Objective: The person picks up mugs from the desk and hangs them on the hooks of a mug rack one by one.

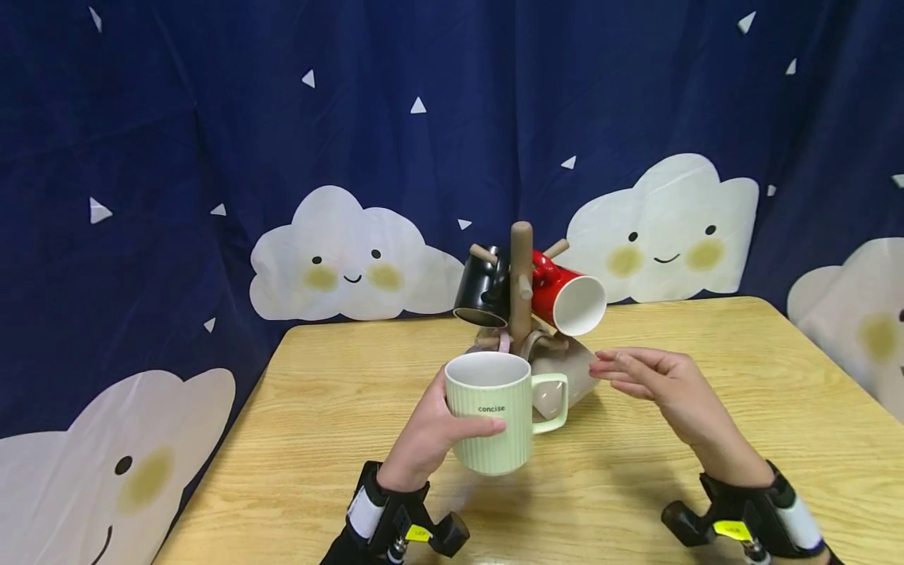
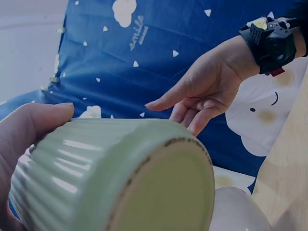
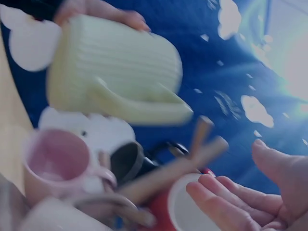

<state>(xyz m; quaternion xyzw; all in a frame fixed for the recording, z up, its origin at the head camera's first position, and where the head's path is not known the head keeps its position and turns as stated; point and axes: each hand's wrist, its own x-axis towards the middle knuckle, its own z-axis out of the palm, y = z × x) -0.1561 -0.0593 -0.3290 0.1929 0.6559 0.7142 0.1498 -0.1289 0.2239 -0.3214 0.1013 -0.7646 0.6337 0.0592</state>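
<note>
My left hand [image 1: 432, 435] grips a pale green ribbed mug [image 1: 494, 428] by its body, thumb across the front below the word "concise". The mug is upright, its handle [image 1: 558, 402] pointing right. Off to the right, my right hand [image 1: 664, 384] holds nothing; its fingers are loosely extended beside a beige mug [image 1: 568, 365]. Behind the green mug stands a wooden mug tree [image 1: 521, 275]. A black mug [image 1: 483, 289] hangs upper left and a red mug [image 1: 568, 298] upper right. Lower down hang the beige mug and a pink mug [image 3: 57, 159], mostly hidden in the head view.
Beneath everything is a light wooden table [image 1: 339, 408]. A dark blue curtain [image 1: 395, 47] with smiling white clouds hangs behind its far edge. Bare pegs such as the front one [image 1: 525, 286] jut from the tree's post.
</note>
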